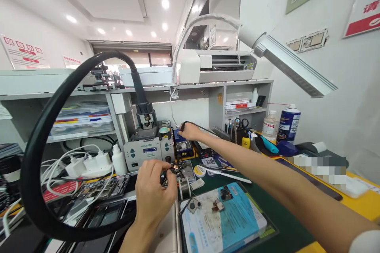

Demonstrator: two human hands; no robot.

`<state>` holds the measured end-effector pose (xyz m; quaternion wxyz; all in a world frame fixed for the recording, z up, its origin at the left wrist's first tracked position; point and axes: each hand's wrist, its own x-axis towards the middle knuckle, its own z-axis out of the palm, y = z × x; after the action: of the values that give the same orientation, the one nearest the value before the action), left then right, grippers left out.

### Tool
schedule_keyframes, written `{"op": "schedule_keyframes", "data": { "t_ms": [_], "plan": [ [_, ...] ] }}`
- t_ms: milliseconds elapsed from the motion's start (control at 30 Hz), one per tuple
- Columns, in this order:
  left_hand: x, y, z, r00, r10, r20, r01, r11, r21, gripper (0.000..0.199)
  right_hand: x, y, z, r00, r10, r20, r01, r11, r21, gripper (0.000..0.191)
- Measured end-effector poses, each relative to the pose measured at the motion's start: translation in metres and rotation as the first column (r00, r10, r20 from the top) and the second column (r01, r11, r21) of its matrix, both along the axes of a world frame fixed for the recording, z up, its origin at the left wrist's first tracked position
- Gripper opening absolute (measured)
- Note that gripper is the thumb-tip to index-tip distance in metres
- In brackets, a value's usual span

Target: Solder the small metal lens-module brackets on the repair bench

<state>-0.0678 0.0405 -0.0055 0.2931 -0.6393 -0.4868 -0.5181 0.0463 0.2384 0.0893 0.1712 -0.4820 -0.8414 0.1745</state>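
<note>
My left hand (156,184) is closed in a pinch near the bench's centre, just in front of the grey rework station (148,151). Between its thumb and forefinger is something small and dark that I cannot make out. My right hand (190,131) reaches far forward, its fingers closed around a black cable or handle at the blue soldering station (183,148), whose display is lit. Beside my left hand stands a solder spool (184,188). Small metal parts (218,205) and a dark camera-like part (225,193) lie on the blue and white box (222,221).
A thick black hose (38,126) arcs over the left side. Disassembled boards (101,189) and white chargers (89,165) lie left. White tweezers (228,174) rest behind the box. Bottles, a spray can (288,123) and a phone (308,178) are at right. A lamp (297,63) hangs above.
</note>
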Motion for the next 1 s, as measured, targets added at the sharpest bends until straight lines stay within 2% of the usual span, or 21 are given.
{"op": "schedule_keyframes", "data": {
  "t_ms": [267, 400, 533, 667, 767, 833, 933, 1000],
  "plan": [
    [-0.002, 0.001, -0.001, 1.000, 0.008, 0.000, -0.008, 1.000, -0.010, 0.019, -0.009, 0.002, 0.010, 0.999, -0.003, 0.054, 0.013, 0.983, -0.186, 0.036],
    [-0.004, 0.002, -0.001, 1.000, -0.006, 0.007, 0.006, 1.000, -0.009, 0.009, 0.003, -0.008, 0.007, 0.999, 0.000, 0.054, 0.013, 0.972, -0.234, 0.035],
    [-0.005, 0.003, -0.001, 1.000, -0.025, 0.002, 0.025, 1.000, -0.010, 0.014, 0.024, -0.032, -0.001, 0.997, 0.039, 0.068, -0.019, 0.961, -0.275, 0.035],
    [-0.005, 0.003, 0.000, 0.999, -0.030, -0.012, 0.030, 1.000, -0.004, 0.014, 0.057, -0.065, 0.000, 0.984, 0.159, 0.078, -0.123, 0.929, -0.348, 0.031],
    [-0.006, 0.003, -0.001, 0.999, -0.032, -0.030, 0.032, 0.999, -0.003, 0.013, 0.094, -0.087, 0.009, 0.956, 0.290, 0.055, -0.242, 0.877, -0.415, 0.027],
    [-0.005, 0.004, -0.001, 0.998, -0.035, -0.044, 0.034, 0.999, -0.010, 0.012, 0.124, -0.096, 0.015, 0.941, 0.335, 0.041, -0.285, 0.855, -0.432, 0.028],
    [-0.004, 0.004, -0.001, 0.998, -0.039, -0.055, 0.038, 0.999, -0.022, 0.013, 0.168, -0.096, 0.017, 0.951, 0.302, 0.066, -0.254, 0.886, -0.387, 0.030],
    [-0.002, 0.004, -0.001, 0.997, -0.042, -0.058, 0.040, 0.999, -0.025, 0.012, 0.191, -0.088, 0.009, 0.963, 0.235, 0.135, -0.177, 0.923, -0.342, 0.026]
  ]
}}
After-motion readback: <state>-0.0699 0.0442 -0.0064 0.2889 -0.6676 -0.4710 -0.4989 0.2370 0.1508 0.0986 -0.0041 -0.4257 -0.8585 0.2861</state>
